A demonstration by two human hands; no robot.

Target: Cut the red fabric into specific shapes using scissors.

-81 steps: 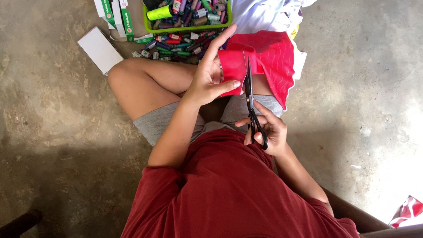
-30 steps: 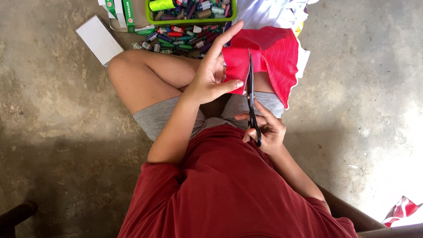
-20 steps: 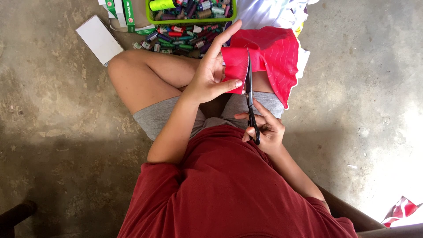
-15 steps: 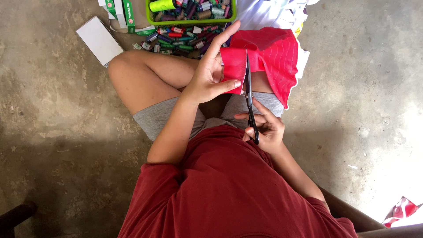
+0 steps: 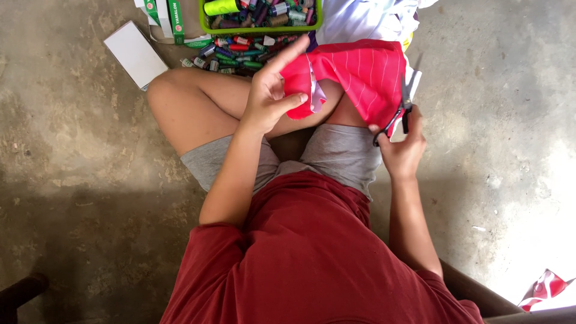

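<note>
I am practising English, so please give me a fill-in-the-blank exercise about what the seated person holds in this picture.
1. The right hand holds a pair of ____.
2. The left hand pinches a piece of ____ cloth.
3. The green tray at the top is full of thread ____.
4. The person sits on a bare ____ floor.

Missing words: scissors; red; spools; concrete

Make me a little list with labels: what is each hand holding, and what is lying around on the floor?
left hand: pinches the red cloth at its left edge
right hand: holds black scissors at the cloth's right edge
green tray: holds thread spools, more spools spilled beside it
white box: on the concrete floor, left of the knee
</note>
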